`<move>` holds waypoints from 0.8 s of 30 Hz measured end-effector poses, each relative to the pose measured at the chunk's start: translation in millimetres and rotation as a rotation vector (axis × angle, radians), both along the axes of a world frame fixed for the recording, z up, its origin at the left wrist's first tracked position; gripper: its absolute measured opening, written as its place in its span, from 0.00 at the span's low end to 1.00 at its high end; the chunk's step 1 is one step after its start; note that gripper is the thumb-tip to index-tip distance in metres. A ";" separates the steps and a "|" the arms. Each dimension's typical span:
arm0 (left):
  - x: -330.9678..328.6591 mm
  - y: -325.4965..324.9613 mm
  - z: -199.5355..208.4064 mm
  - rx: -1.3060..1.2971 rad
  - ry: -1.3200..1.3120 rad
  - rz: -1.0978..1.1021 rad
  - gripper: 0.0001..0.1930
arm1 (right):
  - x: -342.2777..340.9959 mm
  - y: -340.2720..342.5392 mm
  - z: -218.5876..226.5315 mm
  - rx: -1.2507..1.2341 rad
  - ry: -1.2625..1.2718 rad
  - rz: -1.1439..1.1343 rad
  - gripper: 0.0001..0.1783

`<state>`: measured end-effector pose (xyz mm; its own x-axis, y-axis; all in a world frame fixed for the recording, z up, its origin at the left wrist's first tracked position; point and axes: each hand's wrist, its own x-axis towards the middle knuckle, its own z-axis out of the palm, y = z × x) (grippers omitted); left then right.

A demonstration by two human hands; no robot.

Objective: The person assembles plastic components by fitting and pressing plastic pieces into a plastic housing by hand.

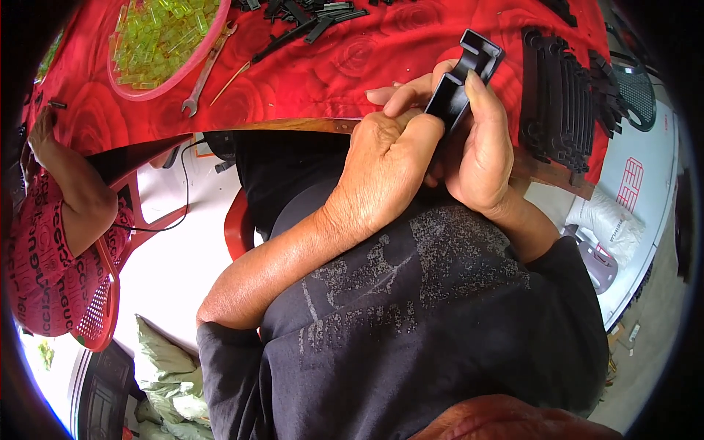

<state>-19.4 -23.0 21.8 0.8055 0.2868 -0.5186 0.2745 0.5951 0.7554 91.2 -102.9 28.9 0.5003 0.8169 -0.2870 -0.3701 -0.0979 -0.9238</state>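
Observation:
A long black plastic part [463, 82], hollow like a channel with a notched end, is tilted up and away from me above the table's front edge. Around its lower end my left hand [389, 158] is closed, the thumb lying against its side. From the right, my right hand [482, 147] cups the same part, with a fingertip pressed to its right edge. The part's lower end is hidden between my hands. Nearest to my right hand on the table is a row of long black plastic strips [557, 95].
A pink-rimmed basin [126, 94] of clear yellow-green pieces stands at the far left on the red cloth [352, 55]. Beside it lie a wrench [209, 70] and a thin wooden stick [229, 83]. Small black pieces [319, 29] lie farther back. Another person's arm [81, 183] is at left.

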 end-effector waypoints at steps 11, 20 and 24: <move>-6.9 -1.3 -3.8 0.110 -0.078 -0.059 0.18 | 9.0 -4.4 2.5 0.023 0.030 0.072 0.26; -2.4 -2.2 -6.7 0.193 -0.082 0.022 0.21 | 7.3 -2.7 3.5 -0.002 0.008 0.083 0.27; -1.3 -0.8 -6.4 0.205 -0.082 0.015 0.21 | 6.4 -1.6 3.4 0.004 0.012 0.089 0.27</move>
